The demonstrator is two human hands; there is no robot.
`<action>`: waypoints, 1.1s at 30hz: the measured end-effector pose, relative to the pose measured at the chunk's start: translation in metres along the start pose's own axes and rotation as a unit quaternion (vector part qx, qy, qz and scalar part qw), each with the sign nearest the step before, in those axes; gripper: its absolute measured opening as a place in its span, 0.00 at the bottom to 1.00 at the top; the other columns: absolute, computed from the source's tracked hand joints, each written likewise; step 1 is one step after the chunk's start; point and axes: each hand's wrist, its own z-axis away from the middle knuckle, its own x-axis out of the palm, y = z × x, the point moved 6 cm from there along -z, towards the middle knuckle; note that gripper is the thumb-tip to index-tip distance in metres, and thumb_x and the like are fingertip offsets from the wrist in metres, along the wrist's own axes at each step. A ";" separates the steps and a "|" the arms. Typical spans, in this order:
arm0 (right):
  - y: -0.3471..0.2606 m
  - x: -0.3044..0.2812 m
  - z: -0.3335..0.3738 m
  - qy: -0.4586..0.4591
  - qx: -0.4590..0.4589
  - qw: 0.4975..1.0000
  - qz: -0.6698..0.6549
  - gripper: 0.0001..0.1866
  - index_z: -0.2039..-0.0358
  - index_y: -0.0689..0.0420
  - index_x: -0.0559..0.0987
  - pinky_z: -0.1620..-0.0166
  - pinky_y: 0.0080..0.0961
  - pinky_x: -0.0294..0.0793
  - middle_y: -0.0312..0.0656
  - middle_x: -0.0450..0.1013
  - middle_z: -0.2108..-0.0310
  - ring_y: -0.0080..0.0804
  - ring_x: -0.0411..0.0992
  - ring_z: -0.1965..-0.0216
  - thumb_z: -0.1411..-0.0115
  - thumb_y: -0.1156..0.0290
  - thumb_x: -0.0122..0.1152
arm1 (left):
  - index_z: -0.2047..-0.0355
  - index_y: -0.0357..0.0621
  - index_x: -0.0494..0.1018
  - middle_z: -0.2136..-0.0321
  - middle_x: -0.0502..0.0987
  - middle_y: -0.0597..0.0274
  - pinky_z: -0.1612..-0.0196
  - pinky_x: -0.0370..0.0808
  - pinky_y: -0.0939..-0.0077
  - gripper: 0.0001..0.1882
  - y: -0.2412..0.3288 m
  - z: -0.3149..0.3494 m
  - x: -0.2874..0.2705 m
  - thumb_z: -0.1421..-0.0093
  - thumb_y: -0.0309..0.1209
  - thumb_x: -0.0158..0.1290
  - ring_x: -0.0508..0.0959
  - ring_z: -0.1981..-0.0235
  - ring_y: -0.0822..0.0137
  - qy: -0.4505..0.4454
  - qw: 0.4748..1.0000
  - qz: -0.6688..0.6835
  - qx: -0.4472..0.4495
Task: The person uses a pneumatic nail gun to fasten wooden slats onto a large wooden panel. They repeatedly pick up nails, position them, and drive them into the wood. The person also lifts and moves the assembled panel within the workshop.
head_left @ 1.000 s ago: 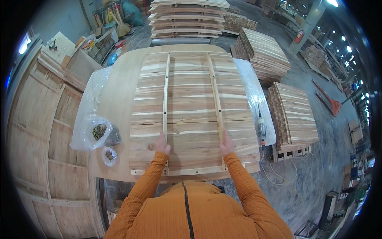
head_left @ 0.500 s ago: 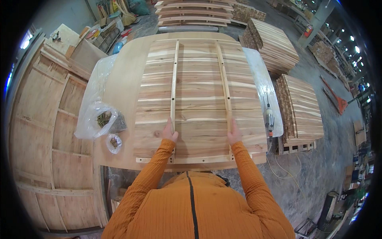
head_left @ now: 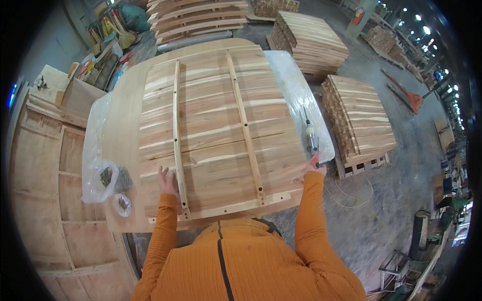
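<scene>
A wide wooden panel (head_left: 211, 145) of striped boards lies before me. Two long battens, the left batten (head_left: 177, 125) and the right batten (head_left: 243, 120), run across it, and a cross strip (head_left: 226, 210) lies along its near edge. My left hand (head_left: 168, 181) is over the panel just left of the left batten, fingers apart, holding nothing. Past the panel's right edge, my right hand (head_left: 312, 164) has its fingers closed around the near end of a silver inline screwdriver (head_left: 311, 134). The tool lies on the plastic-wrapped surface, its thin bit pointing away.
Left of the panel sit a clear bag (head_left: 106, 178) of screws and a smaller bag (head_left: 122, 204). Board stacks stand right, including a near stack (head_left: 361, 115) on a pallet. A hose (head_left: 351, 203) curls on the floor. A framed plywood panel (head_left: 35, 185) stands left.
Both hands have left the battens. My right hand has moved right to the screwdriver; my left hand has shifted off the left batten. The view has turned to the right.
</scene>
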 end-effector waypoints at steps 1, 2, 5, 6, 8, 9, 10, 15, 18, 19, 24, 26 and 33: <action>0.007 0.000 -0.004 0.042 0.010 0.994 -0.097 0.18 0.58 0.61 0.68 0.69 0.33 0.79 0.46 0.70 0.65 0.41 0.71 0.68 0.44 0.61 0.47 | 0.43 0.48 0.54 0.52 0.66 0.54 0.58 0.69 0.74 0.27 0.005 0.001 -0.020 0.43 0.29 0.46 0.69 0.56 0.64 0.039 0.999 -0.015 -0.018; 0.007 -0.001 -0.009 0.090 -0.010 0.985 -0.147 0.17 0.60 0.61 0.69 0.69 0.34 0.79 0.46 0.70 0.69 0.42 0.71 0.69 0.44 0.62 0.47 | 0.44 0.49 0.56 0.54 0.68 0.56 0.61 0.69 0.76 0.25 0.012 -0.003 -0.040 0.42 0.30 0.46 0.71 0.59 0.66 0.071 0.996 -0.026 -0.038; 0.001 -0.007 -0.029 0.214 -0.073 0.940 -0.255 0.14 0.64 0.60 0.72 0.69 0.38 0.79 0.45 0.69 0.75 0.42 0.70 0.72 0.46 0.64 0.48 | 0.49 0.48 0.61 0.60 0.72 0.61 0.69 0.70 0.80 0.20 0.035 -0.004 -0.083 0.42 0.31 0.46 0.74 0.67 0.70 0.118 0.988 -0.097 -0.035; -0.005 -0.011 -0.036 0.231 -0.081 0.938 -0.245 0.14 0.65 0.60 0.72 0.69 0.38 0.78 0.44 0.69 0.76 0.41 0.69 0.73 0.46 0.64 0.49 | 0.50 0.48 0.63 0.62 0.74 0.62 0.71 0.70 0.81 0.18 0.043 -0.001 -0.093 0.42 0.32 0.46 0.75 0.69 0.71 0.125 0.984 -0.125 -0.025; -0.021 -0.019 -0.060 0.221 -0.068 0.964 -0.133 0.13 0.66 0.60 0.72 0.70 0.38 0.78 0.43 0.68 0.78 0.39 0.68 0.76 0.46 0.63 0.51 | 0.53 0.47 0.65 0.65 0.75 0.63 0.72 0.69 0.81 0.16 0.056 0.007 -0.100 0.41 0.32 0.46 0.75 0.72 0.72 0.142 0.974 -0.179 0.007; -0.031 -0.021 -0.071 0.201 -0.051 0.978 -0.033 0.13 0.67 0.60 0.72 0.70 0.39 0.77 0.42 0.68 0.78 0.39 0.68 0.77 0.46 0.63 0.52 | 0.54 0.47 0.66 0.66 0.75 0.64 0.72 0.69 0.81 0.15 0.065 0.013 -0.105 0.41 0.33 0.46 0.75 0.73 0.73 0.152 0.967 -0.203 0.025; -0.046 -0.027 -0.080 0.153 -0.033 0.983 0.096 0.13 0.68 0.59 0.72 0.71 0.39 0.77 0.41 0.67 0.79 0.38 0.67 0.78 0.46 0.62 0.52 | 0.54 0.47 0.67 0.66 0.75 0.64 0.73 0.69 0.81 0.14 0.079 0.011 -0.104 0.42 0.33 0.46 0.75 0.73 0.73 0.147 0.965 -0.215 0.023; -0.067 -0.012 -0.093 -0.045 -0.065 0.926 0.370 0.12 0.71 0.60 0.72 0.72 0.35 0.74 0.39 0.66 0.82 0.34 0.66 0.80 0.48 0.64 0.55 | 0.57 0.44 0.69 0.70 0.76 0.64 0.76 0.67 0.84 0.13 0.094 0.045 -0.163 0.42 0.32 0.46 0.73 0.77 0.75 0.237 0.950 -0.204 0.019; -0.064 0.060 -0.055 -0.061 -0.184 0.947 0.258 0.10 0.71 0.64 0.71 0.69 0.21 0.68 0.42 0.66 0.79 0.32 0.67 0.73 0.52 0.72 0.50 | 0.61 0.41 0.71 0.71 0.75 0.65 0.78 0.67 0.85 0.11 0.113 0.050 -0.197 0.43 0.31 0.47 0.71 0.79 0.76 0.268 0.941 -0.191 0.072; -0.052 0.095 -0.026 -0.141 -0.305 0.883 0.328 0.07 0.78 0.64 0.71 0.68 0.20 0.68 0.42 0.67 0.79 0.32 0.66 0.74 0.55 0.72 0.52 | 0.62 0.40 0.72 0.72 0.75 0.66 0.77 0.68 0.84 0.11 0.126 0.050 -0.208 0.43 0.31 0.48 0.72 0.79 0.75 0.291 0.929 -0.206 0.102; 0.001 0.219 0.112 -0.208 -0.392 0.799 0.407 0.19 0.87 0.53 0.60 0.65 0.29 0.68 0.36 0.55 0.88 0.30 0.60 0.81 0.40 0.63 0.42 | 0.68 0.39 0.74 0.74 0.77 0.59 0.71 0.72 0.77 0.10 0.157 0.039 -0.264 0.49 0.30 0.51 0.76 0.75 0.69 0.365 0.836 -0.392 0.119; 0.011 0.244 0.174 -0.315 -0.360 0.759 0.442 0.20 0.88 0.50 0.54 0.70 0.26 0.65 0.33 0.48 0.88 0.25 0.52 0.84 0.40 0.63 0.44 | 0.68 0.40 0.75 0.73 0.77 0.56 0.69 0.73 0.73 0.09 0.159 0.019 -0.263 0.50 0.28 0.50 0.77 0.74 0.65 0.338 0.780 -0.511 0.126; 0.105 0.193 0.272 -0.279 -0.404 0.681 0.544 0.23 0.88 0.50 0.55 0.84 0.16 0.51 0.31 0.48 0.89 0.21 0.51 0.87 0.41 0.58 0.49 | 0.71 0.41 0.74 0.74 0.76 0.52 0.65 0.72 0.69 0.08 0.188 -0.045 -0.269 0.52 0.27 0.49 0.76 0.70 0.56 0.216 0.750 -0.581 0.231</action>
